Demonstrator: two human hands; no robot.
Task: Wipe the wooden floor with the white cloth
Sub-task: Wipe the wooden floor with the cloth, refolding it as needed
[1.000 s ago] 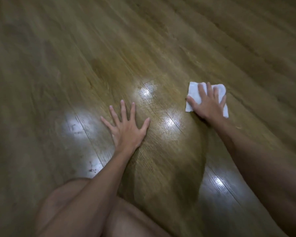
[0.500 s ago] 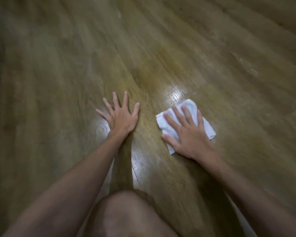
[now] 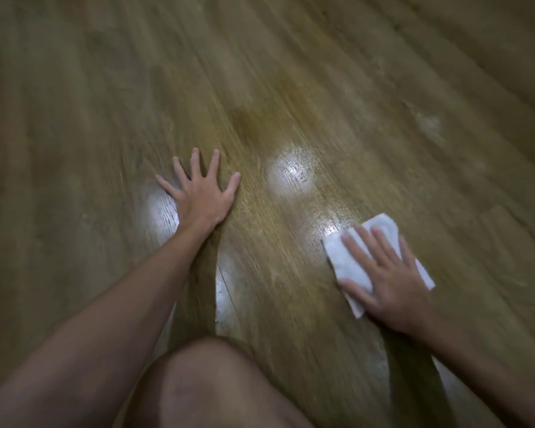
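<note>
The right hand (image 3: 393,282) lies flat on the white cloth (image 3: 349,257), fingers straight and slightly spread, pressing it against the wooden floor (image 3: 291,72). The cloth is folded; its edges show beyond the fingertips, beside the thumb and just past the little-finger side of the hand. The left hand (image 3: 200,193) rests palm down on the bare floor, well apart from the cloth, with all fingers straight and fanned out; it holds nothing. A bare knee (image 3: 204,384) sits below and between both forearms, close to the camera. Bright light reflections mark the boards: one just beyond the cloth between the two hands, one beside the left wrist. A pale scuffed patch (image 3: 428,125) lies on the boards far beyond the right hand. Nothing stands on the floor around either hand. No writing, brand or label can be read; the boards are blurred.
</note>
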